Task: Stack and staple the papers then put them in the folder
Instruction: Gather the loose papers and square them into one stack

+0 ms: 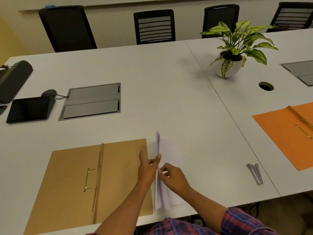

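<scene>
A thin stack of white papers (159,192) stands on edge on the white table, just right of an open brown folder (76,180) with a brass fastener. My left hand (148,167) presses flat against the left side of the stack. On the right side, my right hand (174,177) pinches the sheets. The papers look blurred. One more white sheet (166,146) lies flat behind them. A silver stapler (255,173) lies on the table well to the right, apart from both hands.
An open orange folder (288,131) lies at the far right. A potted plant (232,63) stands at the back right near a round cable hole (266,86). A grey cable hatch (91,100), a dark tablet (28,109) and a black speaker sit at the left. Chairs line the far side.
</scene>
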Demonstrator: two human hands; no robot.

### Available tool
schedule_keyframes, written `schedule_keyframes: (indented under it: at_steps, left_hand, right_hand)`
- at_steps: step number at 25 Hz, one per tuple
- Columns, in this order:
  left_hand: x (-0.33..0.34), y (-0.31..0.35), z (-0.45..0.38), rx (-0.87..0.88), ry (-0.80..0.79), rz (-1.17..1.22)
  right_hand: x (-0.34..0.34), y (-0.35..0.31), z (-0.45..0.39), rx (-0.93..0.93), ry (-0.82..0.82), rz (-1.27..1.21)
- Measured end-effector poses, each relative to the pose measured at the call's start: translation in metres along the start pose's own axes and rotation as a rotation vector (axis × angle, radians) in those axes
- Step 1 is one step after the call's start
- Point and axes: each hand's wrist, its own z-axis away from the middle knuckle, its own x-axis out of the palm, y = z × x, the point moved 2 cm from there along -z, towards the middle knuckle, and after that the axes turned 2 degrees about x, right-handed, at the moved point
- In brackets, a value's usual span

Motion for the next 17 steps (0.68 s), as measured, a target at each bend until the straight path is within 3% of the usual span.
schedule_keyframes:
  at_steps: [5, 8, 10, 14, 15, 17]
  left_hand:
    - [-0.002, -0.007, -0.003, 0.010, -0.031, -0.141]
    - [-0.008, -0.010, -0.005, 0.059, 0.025, -0.175]
    - [-0.013, -0.006, -0.004, 0.062, 0.064, -0.120]
    - [-0.033, 0.015, -0.001, 0.081, -0.015, 0.133]
    - [-0.040, 0.021, 0.001, 0.086, -0.039, 0.175]
    - [-0.053, 0.030, 0.004, 0.089, -0.085, 0.254]
  right_hand:
    - [0.003, 0.009, 0.009, -0.141, -0.146, 0.125]
    - [-0.001, 0.015, 0.013, -0.187, -0.239, 0.037]
    - [-0.011, 0.020, 0.013, -0.187, -0.106, -0.127]
    - [-0.054, 0.037, 0.005, -0.020, 0.404, -0.529]
    - [-0.067, 0.041, 0.001, 0.022, 0.459, -0.588]
    - [-0.091, 0.046, -0.006, 0.041, 0.417, -0.673]
